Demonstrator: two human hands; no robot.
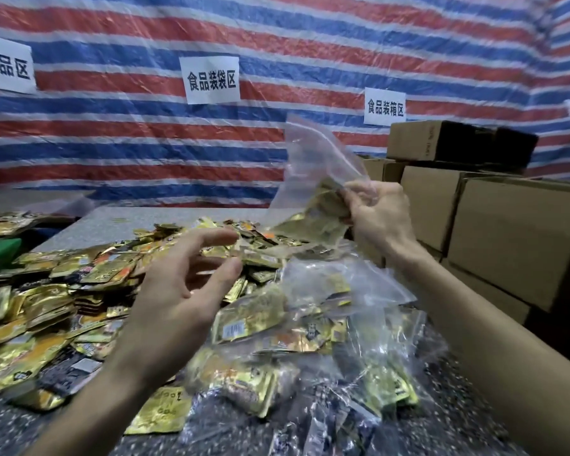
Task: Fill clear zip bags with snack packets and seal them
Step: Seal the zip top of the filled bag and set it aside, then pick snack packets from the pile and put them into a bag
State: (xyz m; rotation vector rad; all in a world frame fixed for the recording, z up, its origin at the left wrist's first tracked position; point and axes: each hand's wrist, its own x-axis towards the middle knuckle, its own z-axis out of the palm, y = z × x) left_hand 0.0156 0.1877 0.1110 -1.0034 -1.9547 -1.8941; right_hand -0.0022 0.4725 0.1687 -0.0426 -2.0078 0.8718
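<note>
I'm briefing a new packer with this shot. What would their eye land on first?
The heap of gold snack packets sprawling across the left and centre grabs attention first. Next comes the clear zip bag, raised right of centre in the grip of the right hand with packets inside, while the left hand hovers open above the heap. Behind, a red, white and blue striped tarp carries white paper signs.

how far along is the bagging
Done: a few filled bags lie in front, seals unclear. In hand: the right hand grips a raised bag holding some packets; the left hand is open over the pile. Left: that big pile of loose packets.
</note>
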